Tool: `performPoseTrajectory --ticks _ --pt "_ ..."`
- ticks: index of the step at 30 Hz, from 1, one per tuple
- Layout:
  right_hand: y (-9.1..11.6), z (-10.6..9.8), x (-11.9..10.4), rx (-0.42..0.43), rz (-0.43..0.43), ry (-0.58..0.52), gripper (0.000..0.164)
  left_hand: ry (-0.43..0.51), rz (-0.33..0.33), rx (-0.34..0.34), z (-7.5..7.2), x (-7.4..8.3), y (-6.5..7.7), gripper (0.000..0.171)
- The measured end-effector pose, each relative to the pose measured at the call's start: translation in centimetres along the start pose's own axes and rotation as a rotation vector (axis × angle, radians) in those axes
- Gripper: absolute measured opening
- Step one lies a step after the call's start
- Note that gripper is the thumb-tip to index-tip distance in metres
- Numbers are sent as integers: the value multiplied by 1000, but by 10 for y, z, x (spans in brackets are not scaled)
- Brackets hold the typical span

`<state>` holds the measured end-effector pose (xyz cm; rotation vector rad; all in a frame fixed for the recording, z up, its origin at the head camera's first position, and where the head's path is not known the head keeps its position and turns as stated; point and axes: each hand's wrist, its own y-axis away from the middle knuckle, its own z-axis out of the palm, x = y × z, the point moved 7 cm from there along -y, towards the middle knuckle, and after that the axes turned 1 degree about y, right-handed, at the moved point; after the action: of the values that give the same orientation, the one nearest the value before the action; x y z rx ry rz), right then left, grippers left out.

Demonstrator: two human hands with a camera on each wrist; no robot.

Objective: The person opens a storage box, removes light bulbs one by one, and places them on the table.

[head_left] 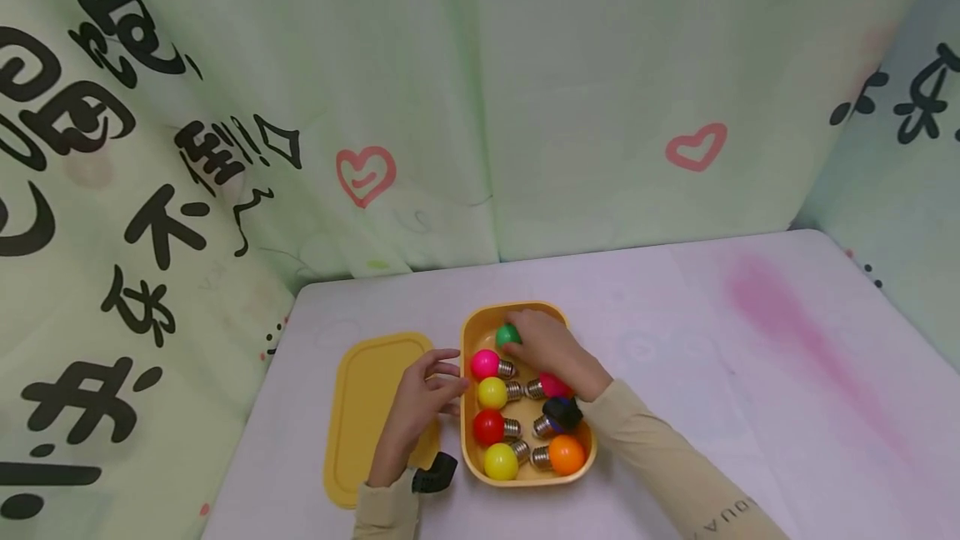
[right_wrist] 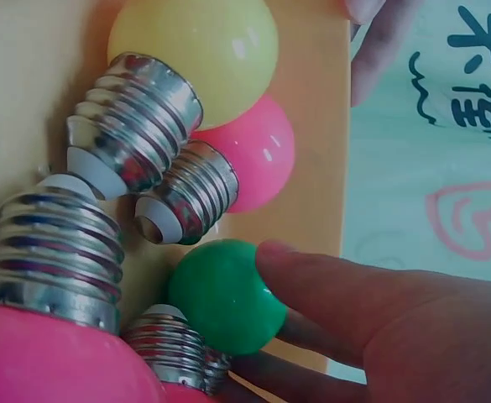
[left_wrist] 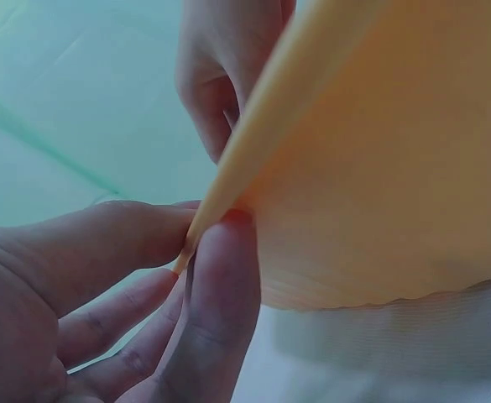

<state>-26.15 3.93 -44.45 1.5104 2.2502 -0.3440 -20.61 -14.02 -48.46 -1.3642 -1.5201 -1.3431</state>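
Observation:
A yellow plastic box holds several coloured light bulbs with silver screw bases. At its far end, my right hand grips a green bulb, thumb on the globe and fingers beneath it. My left hand pinches the box's left wall, thumb on one side and a finger on the other, as the left wrist view shows. Pink, yellow, red and another yellow bulb line the left side. An orange bulb lies near right; my right wrist partly covers a pink and a blue bulb.
A flat yellow lid lies left of the box, partly under my left hand and forearm. Both stand on a pale table with a pink smear at right. A light green printed curtain hangs behind the table and along its sides.

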Motion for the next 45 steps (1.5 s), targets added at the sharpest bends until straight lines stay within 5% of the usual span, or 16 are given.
performPoseTrajectory --ticks 24,45 --pt "0 -9 0 -8 -31 -75 18 4 23 -21 -2 -1 0 49" --pt "26 -49 13 57 -5 -136 40 3 18 -17 1 0 0 51"
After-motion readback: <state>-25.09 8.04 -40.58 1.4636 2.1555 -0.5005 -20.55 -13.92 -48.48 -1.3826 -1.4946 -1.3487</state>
